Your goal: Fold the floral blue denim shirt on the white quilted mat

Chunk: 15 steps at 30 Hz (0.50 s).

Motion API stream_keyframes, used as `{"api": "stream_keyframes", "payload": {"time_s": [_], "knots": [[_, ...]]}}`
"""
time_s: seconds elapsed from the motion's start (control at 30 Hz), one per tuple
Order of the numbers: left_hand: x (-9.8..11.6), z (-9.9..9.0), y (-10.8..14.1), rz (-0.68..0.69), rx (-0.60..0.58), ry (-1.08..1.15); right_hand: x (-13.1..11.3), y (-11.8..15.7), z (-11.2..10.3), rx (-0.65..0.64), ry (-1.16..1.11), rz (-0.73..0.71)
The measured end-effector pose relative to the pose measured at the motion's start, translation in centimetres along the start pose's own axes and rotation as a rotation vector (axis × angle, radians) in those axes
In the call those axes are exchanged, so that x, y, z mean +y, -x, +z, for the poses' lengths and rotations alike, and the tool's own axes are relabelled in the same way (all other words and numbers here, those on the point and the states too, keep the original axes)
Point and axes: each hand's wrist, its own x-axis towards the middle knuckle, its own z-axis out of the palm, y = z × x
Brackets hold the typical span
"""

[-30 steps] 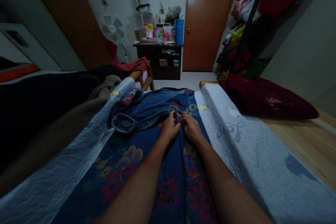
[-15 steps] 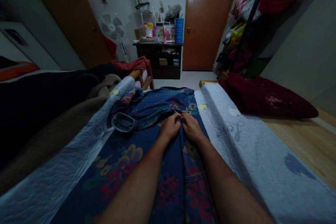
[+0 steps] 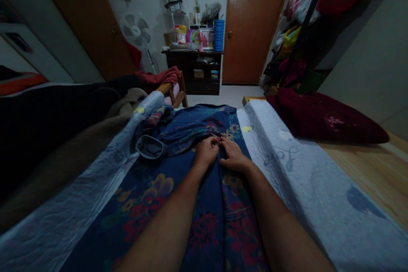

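A long dark blue floral garment [image 3: 149,204] lies spread on the pale bed cover, with a lengthwise fold or front edge running down it. At the left its sleeve is laid across, the cuff [image 3: 150,147] gaping toward me. My left hand [image 3: 206,152] is closed, thumb and fingers pinching the cloth at that edge near the upper part. Right beside it, my right hand [image 3: 234,155] rests on the garment with fingers stretched forward and thumb apart. Their fingertips nearly meet, and the cloth just under them is partly hidden.
The light cover [image 3: 283,178] with printed lettering extends on both sides. A folded maroon garment [image 3: 325,117] lies at right on a wooden surface [image 3: 360,157]. Dark clothing and a brown blanket [image 3: 79,136] are heaped at left. Beyond stand a fan [image 3: 137,29] and a dark cabinet [image 3: 204,72].
My right hand has loosened: its fingers have straightened and its thumb has moved away from them. My left hand stays pinched in the same place.
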Motion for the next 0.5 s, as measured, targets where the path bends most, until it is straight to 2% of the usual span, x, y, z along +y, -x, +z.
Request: {"api": "stream_keyframes", "payload": {"time_s": [0.13,0.3,0.43,0.5], "knots": [[-0.3,-0.2,0.0,-0.053,0.105,-0.023,-0.3,0.0,-0.2,-0.021,-0.002,0.027],[-0.3,-0.9,0.1,-0.133,0.234,0.0,-0.3,-0.1,0.3,0.081,-0.033,0.0],[-0.4,-0.9,-0.2,-0.154,0.276,0.049,-0.2,-0.2,0.8,0.169,-0.047,-0.017],[-0.7,-0.8,-0.5,-0.152,0.259,0.056,-0.2,-0.3,1.0,0.199,-0.05,-0.034]]}}
